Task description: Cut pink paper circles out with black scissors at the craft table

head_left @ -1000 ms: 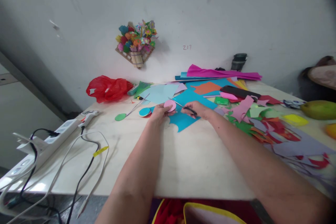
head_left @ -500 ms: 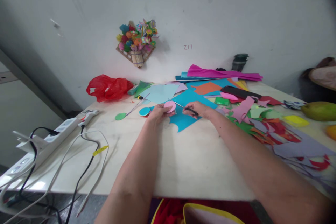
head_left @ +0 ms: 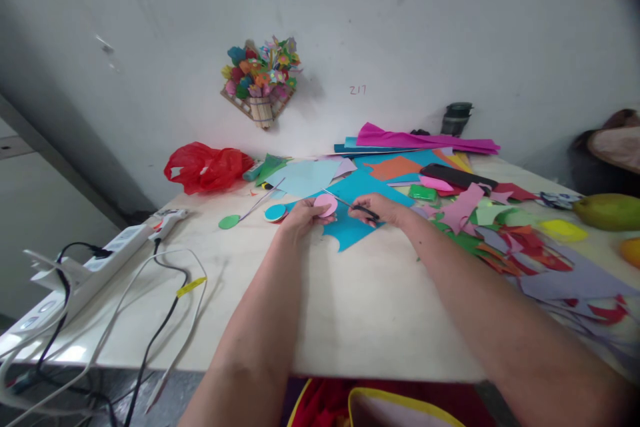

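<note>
Between the thumb and fingers of my left hand (head_left: 307, 215) is a pink paper circle (head_left: 327, 205), held over a large blue sheet (head_left: 357, 230). My right hand (head_left: 373, 207) is closed round the dark handles of a pair of scissors (head_left: 365, 211), whose blades point up and left, at the circle's upper edge. Left of my left hand lie a blue paper circle (head_left: 275, 212) with pale edges beneath it and a green circle (head_left: 229, 221) beside a thin purple strip.
Coloured scraps (head_left: 520, 247), a black phone (head_left: 457, 177) and a green fruit (head_left: 607, 211) lie on the right. A red plastic bag (head_left: 207, 167) is at the back left, and a power strip (head_left: 90, 273) with cables at the left. Magenta paper (head_left: 425, 140) lies by the wall.
The pink circle has shifted slightly to the right and turned a little in my left hand. My right hand and the scissors are almost where they were.
</note>
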Demonstrator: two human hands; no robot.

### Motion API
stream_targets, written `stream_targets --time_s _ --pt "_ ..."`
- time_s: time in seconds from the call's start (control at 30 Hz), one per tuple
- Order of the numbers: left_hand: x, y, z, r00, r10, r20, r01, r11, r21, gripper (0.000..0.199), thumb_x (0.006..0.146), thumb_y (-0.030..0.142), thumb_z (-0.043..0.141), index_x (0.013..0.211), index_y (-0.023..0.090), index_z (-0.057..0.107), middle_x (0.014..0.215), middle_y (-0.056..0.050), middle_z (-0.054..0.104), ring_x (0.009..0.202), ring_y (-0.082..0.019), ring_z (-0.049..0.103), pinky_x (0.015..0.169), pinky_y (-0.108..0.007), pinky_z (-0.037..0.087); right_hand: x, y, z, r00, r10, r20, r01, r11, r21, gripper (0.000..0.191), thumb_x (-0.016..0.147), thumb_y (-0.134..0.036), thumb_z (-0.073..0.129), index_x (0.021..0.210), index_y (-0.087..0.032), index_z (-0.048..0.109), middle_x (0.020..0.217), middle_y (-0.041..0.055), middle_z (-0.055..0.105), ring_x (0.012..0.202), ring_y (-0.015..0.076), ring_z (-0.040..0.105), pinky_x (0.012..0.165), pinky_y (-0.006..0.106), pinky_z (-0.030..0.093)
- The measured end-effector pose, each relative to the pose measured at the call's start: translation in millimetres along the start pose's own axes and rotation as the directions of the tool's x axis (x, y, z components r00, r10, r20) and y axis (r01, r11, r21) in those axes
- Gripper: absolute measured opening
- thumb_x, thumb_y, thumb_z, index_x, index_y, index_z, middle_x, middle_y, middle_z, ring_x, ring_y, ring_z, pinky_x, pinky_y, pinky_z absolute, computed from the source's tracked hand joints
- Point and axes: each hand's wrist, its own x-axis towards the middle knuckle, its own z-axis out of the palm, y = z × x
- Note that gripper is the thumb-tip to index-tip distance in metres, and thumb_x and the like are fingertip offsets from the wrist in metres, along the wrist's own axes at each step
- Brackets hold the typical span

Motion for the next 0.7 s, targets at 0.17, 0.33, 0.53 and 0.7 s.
stream_targets --time_s 0.17,0.33,0.53,0.7 --pt "-2.2 2.6 6.0 1.0 -0.018 -0.002 0.018 1.0 0.016 0.022 0.066 0.018 0.077 0.084 0.007 0.07 0.068 -0.011 0.069 0.055 -0.015 0.065 0.054 -0.022 0.053 -2.9 -4.7 1.6 1.0 0.004 -0.014 -0.004 1.0 -0.014 0.028 0.065 -0.03 0.078 0.078 -0.015 0.059 0.043 -0.0054 0.051 0.031 0.0059 0.041 0.031 0.018 0.029" --pt "-1.7 1.9 7.7 1.0 -0.015 0.009 0.015 0.999 0.033 0.023 0.066 0.02 0.077 0.084 0.008 0.07 0.071 -0.012 0.07 0.056 -0.016 0.066 0.053 -0.022 0.052 -5.2 -8.0 2.4 0.999 0.013 -0.03 -0.015 0.999 -0.046 0.025 0.066 -0.029 0.077 0.078 -0.015 0.059 0.044 -0.0054 0.052 0.032 0.0063 0.043 0.031 0.018 0.03" --pt "0.4 -0.2 6.2 1.0 -0.008 0.016 0.007 0.999 0.039 0.023 0.068 0.02 0.076 0.086 0.007 0.069 0.072 -0.013 0.071 0.058 -0.016 0.066 0.055 -0.022 0.052 -3.0 -4.7 1.8 1.0 -0.004 -0.029 0.002 0.999 -0.041 0.023 0.069 -0.029 0.074 0.078 -0.015 0.06 0.043 -0.0055 0.051 0.032 0.0066 0.042 0.032 0.019 0.03" --pt "0.0 0.4 7.3 1.0 -0.004 0.011 0.004 0.999 0.047 0.026 0.069 0.02 0.076 0.089 0.006 0.069 0.074 -0.014 0.07 0.061 -0.018 0.068 0.055 -0.022 0.053 -4.1 -4.8 1.9 1.0 -0.025 -0.016 0.024 0.998 -0.058 0.03 0.064 -0.033 0.078 0.076 -0.015 0.058 0.045 -0.0061 0.051 0.032 0.0058 0.041 0.033 0.018 0.03"
